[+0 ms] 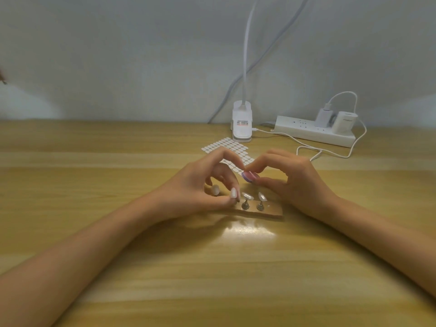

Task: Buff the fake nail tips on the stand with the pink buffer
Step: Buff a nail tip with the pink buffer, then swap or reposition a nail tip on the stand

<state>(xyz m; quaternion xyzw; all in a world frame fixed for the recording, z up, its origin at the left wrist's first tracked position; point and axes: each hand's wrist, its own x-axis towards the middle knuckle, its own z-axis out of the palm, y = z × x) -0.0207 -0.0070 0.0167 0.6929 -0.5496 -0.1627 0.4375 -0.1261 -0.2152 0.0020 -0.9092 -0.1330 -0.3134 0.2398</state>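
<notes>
A clear stand (pixel 271 211) lies on the wooden table (pixel 212 267) and carries small metal pegs topped with pale fake nail tips (pixel 247 196). My right hand (pixel 292 182) pinches the pink buffer (pixel 250 176) between thumb and fingers, just above and behind the tips. My left hand (pixel 207 185) curls over the left end of the stand; its index finger touches the buffer's end and its thumb rests by a peg. The stand's left part is hidden under that hand.
A sheet of white adhesive tabs (pixel 226 145) lies behind my hands. Further back stand a white clip lamp base (pixel 241 123) and a white power strip (pixel 313 132) with chargers; a white cable (pixel 330 152) loops on the table to the right.
</notes>
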